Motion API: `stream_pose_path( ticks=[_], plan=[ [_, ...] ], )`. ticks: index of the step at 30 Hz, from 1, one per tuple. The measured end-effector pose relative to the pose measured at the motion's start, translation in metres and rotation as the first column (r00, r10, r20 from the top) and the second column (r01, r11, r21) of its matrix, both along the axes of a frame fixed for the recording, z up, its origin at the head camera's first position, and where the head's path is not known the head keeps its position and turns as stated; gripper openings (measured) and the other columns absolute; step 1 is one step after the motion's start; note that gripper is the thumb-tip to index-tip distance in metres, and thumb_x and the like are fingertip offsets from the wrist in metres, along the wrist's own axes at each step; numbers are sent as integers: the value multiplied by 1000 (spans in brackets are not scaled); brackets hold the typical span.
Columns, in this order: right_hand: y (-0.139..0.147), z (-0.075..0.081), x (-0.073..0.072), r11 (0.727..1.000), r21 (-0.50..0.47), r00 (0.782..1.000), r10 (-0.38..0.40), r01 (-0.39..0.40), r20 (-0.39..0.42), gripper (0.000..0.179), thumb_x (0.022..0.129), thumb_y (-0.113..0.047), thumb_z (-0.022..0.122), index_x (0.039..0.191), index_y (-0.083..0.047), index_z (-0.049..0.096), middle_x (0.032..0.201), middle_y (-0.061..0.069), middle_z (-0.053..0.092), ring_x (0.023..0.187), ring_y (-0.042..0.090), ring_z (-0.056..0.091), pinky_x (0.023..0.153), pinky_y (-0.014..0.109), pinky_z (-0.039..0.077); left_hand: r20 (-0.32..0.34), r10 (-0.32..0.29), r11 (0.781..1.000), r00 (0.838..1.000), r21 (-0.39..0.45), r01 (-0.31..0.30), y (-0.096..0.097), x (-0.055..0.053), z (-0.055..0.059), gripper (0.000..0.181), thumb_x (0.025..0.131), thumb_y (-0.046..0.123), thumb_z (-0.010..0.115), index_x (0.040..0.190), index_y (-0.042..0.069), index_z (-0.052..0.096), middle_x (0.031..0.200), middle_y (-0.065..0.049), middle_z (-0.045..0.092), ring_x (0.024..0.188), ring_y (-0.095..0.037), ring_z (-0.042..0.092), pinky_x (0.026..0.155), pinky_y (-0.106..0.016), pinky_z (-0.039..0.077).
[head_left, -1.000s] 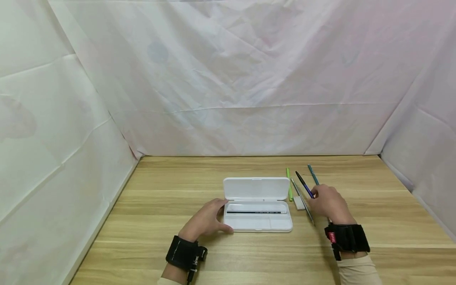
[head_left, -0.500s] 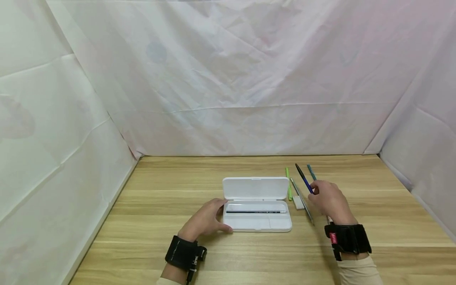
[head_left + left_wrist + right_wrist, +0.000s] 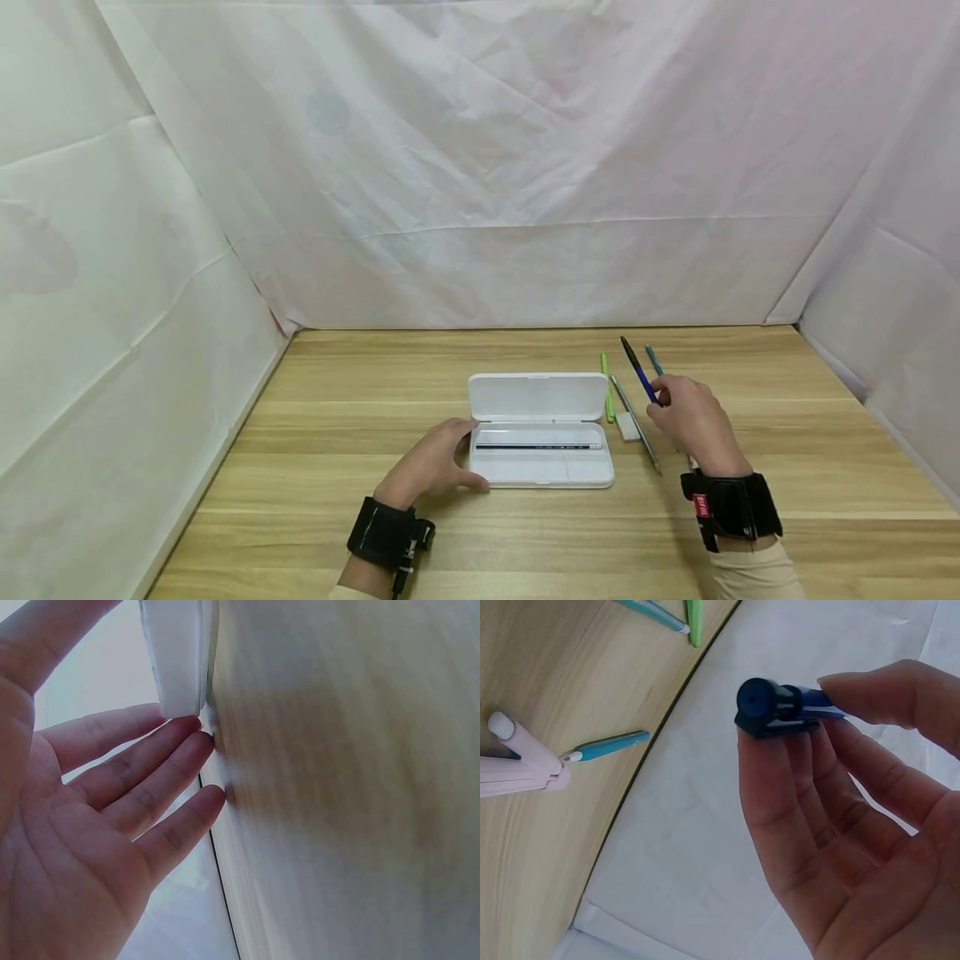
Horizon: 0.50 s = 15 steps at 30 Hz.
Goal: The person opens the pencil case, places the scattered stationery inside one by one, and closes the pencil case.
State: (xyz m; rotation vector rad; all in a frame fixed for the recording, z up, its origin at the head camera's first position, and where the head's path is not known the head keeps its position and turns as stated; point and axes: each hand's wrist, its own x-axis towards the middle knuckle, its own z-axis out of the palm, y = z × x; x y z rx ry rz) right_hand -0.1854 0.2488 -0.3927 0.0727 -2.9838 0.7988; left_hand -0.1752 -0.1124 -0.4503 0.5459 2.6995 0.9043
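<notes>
In the head view a white pencil case (image 3: 543, 482) lies with its lid (image 3: 538, 397) raised, a dark pencil (image 3: 534, 447) inside it. My left hand (image 3: 431, 462) holds the case's left end, thumb at the front corner and fingers at the back; the left wrist view shows fingertips (image 3: 196, 726) against the white edge (image 3: 176, 660). My right hand (image 3: 693, 421) pinches a blue pen (image 3: 639, 371) with a dark cap, black end pointing away. In the right wrist view the capped end (image 3: 759, 701) sticks out between thumb and fingers.
Right of the case lie a green pen (image 3: 607, 387), a silvery-green pencil (image 3: 636, 425) and a white eraser (image 3: 628, 427). A teal pencil (image 3: 654, 358) lies beyond my right hand, with a pale pink object (image 3: 521, 761) at its tip. White cloth (image 3: 525, 275) borders the table.
My right hand has moved slightly away from me and up with the pen, whose dark end now reaches further back. The left hand and pencil case stay put.
</notes>
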Motion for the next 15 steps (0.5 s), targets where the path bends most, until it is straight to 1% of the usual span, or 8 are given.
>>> stream_pose_path(
  ticks=[5, 9, 15],
  plan=[
    [-1, 2, 1, 1000, 2, 999, 4, -4, -38, 32, 87, -2, 63, 115, 13, 63, 89, 18, 65, 70, 23, 56, 52, 28, 44, -1, -1, 1000, 1000, 4, 1, 0, 0, -1, 90, 69, 35, 91, 143, 4, 50, 142, -13, 53, 133, -31, 48, 112, -48, 42],
    [-3, 5, 3, 1000, 4, 998, 5, -4, -67, 31, 86, -1, 64, 114, 13, 64, 89, 19, 66, 72, 24, 59, 53, 29, 46, 3, 3, 1000, 1000, 7, -3, 0, 0, -1, 90, 69, 35, 91, 143, 4, 50, 143, -13, 53, 134, -31, 48, 112, -48, 41],
    [-7, 8, 6, 1000, -6, 993, 12, -13, -116, 31, 86, 0, 65, 115, 12, 64, 90, 20, 67, 77, 29, 63, 57, 34, 51, 9, 6, 1000, 1000, 8, -6, 0, 0, 0, 90, 69, 35, 91, 143, 5, 50, 143, -13, 53, 134, -31, 47, 113, -48, 41]
  ],
)
